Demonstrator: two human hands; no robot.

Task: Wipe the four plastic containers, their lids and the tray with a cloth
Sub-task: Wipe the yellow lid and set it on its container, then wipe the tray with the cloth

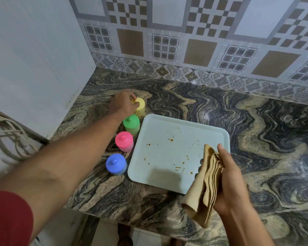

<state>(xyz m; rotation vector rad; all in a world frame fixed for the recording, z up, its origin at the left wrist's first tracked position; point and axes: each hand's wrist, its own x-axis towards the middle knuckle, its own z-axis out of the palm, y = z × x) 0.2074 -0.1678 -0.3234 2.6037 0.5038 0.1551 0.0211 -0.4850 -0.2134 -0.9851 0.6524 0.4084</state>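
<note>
Four lidded plastic containers stand in a row left of the tray: yellow [140, 108] farthest, then green [132, 124], pink [124, 141] and blue [116, 164] nearest. My left hand [124, 102] reaches over the row and grips the top of the yellow container, its fingers curled over the lid. The pale blue tray [167, 157] lies flat on the counter, speckled with brown stains. My right hand [228, 181] holds a folded tan cloth [205, 185] over the tray's near right corner.
The marbled stone counter [256, 139] runs to a patterned tile wall at the back and a plain white wall on the left. Its front edge is just below the tray. Coiled rope [9, 135] lies on a lower ledge at far left.
</note>
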